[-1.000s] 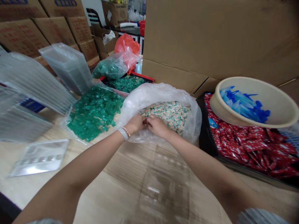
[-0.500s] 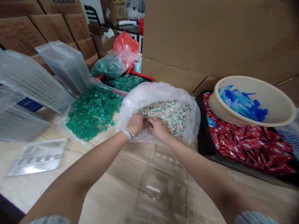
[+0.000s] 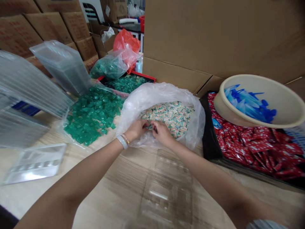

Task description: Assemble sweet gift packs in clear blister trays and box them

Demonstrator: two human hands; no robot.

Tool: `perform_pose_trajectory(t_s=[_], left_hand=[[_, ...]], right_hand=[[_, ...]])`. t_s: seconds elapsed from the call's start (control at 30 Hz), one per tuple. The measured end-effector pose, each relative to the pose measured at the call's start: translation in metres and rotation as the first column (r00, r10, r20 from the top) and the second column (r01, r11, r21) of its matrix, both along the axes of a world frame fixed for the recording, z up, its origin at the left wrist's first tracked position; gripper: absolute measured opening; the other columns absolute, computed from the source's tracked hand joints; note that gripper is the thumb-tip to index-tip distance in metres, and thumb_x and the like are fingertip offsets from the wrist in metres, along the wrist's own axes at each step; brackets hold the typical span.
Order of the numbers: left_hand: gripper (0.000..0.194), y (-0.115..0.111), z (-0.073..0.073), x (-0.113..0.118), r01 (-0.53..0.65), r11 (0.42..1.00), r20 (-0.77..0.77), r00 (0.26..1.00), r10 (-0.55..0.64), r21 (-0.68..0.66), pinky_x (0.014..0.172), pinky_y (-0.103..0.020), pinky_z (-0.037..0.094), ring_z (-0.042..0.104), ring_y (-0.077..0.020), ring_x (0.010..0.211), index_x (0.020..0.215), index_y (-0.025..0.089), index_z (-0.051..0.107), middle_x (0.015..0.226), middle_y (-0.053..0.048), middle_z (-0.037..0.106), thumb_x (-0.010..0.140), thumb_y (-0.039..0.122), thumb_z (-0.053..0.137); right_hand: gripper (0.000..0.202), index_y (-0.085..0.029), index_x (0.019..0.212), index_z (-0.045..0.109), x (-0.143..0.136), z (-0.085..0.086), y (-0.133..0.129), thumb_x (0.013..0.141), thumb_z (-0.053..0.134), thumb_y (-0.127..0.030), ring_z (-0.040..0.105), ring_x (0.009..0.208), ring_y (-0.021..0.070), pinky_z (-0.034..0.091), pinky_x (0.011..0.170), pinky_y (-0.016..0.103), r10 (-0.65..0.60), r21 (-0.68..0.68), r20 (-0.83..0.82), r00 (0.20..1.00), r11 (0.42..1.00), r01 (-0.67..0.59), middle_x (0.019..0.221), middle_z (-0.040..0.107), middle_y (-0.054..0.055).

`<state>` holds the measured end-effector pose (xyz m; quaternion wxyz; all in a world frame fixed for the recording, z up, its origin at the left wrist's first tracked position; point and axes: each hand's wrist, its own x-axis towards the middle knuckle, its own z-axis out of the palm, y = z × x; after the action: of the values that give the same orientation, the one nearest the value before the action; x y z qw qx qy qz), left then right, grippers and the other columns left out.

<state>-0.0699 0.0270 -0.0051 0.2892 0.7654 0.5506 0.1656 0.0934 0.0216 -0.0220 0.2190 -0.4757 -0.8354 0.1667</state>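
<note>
Both my hands are over the near left part of a white plastic bag (image 3: 133,101), its mouth rolled wide. Inside lies a heap of small flat pieces (image 3: 176,116) striped in green, cream and orange. My left hand (image 3: 137,128), with bands on its wrist, has its fingers curled at the heap's edge. Close beside it, my right hand (image 3: 162,132) has thumb and fingers pinched together. Whatever the fingertips hold is too small and hidden to make out. In front of the bag a clear plastic tray (image 3: 166,197) with moulded compartments lies on the wooden table (image 3: 114,187).
Green wrapped pieces (image 3: 95,111) spread on plastic to the left, near stacked clear trays (image 3: 62,66) and a single clear tray (image 3: 35,162). At right, a cream basin (image 3: 286,108) of blue items rests over red packets (image 3: 250,149). Cardboard (image 3: 214,38) stands behind.
My left hand has shifted slightly left and down, and its fingers are a little farther from the right hand. The whole view has moved slightly.
</note>
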Motion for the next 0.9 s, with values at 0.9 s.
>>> perform_pose_trajectory(t_s=[0.9], left_hand=[[0.027, 0.001, 0.007, 0.001, 0.186, 0.982, 0.079, 0.98, -0.184, -0.022, 0.068, -0.023, 0.045, 0.059, -0.0147, 0.072, 0.094, 0.015, 0.066, 0.083, -0.002, 0.068, 0.072, 0.012, 0.052]], right_hand=[[0.02, -0.016, 0.094, 0.056, -0.009, 0.014, -0.008, 0.075, 0.051, -0.015, 0.051, 0.082, 0.0193, 0.035, 0.073, 0.03, -0.094, -0.003, 0.21, 0.973, 0.995, 0.097, 0.086, 0.061, 0.007]])
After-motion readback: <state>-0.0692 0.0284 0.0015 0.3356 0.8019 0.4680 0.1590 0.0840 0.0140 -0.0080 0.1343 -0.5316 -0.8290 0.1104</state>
